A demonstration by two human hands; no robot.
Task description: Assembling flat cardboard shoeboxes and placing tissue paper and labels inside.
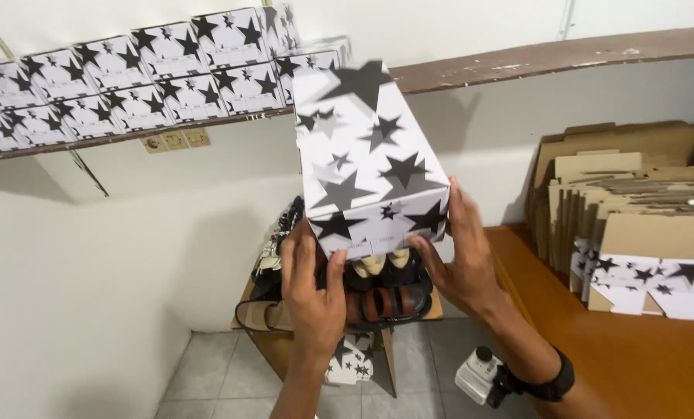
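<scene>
From the head camera, both hands hold a white box with black stars [370, 167] up at chest height, tilted so its far end points toward the wooden shelf [564, 53]. The left hand [312, 291] is closed on the box's near-left bottom corner, thumb up the side; the right hand [459, 260] is pressed flat against the near-right edge, fingers spread. The grip sits only at the near end — the long body of the box hangs out unsupported, so a slack finger could let it tip forward or twist. It may be lidded, though the seam is hard to make out; a loose lid could slide off. Directly below lies a pile of sandals [362, 295] on a small stand, where a dropped box would land. Stacked boxes [145, 70] crowd the shelf's left part — a careless push could knock one off.
</scene>
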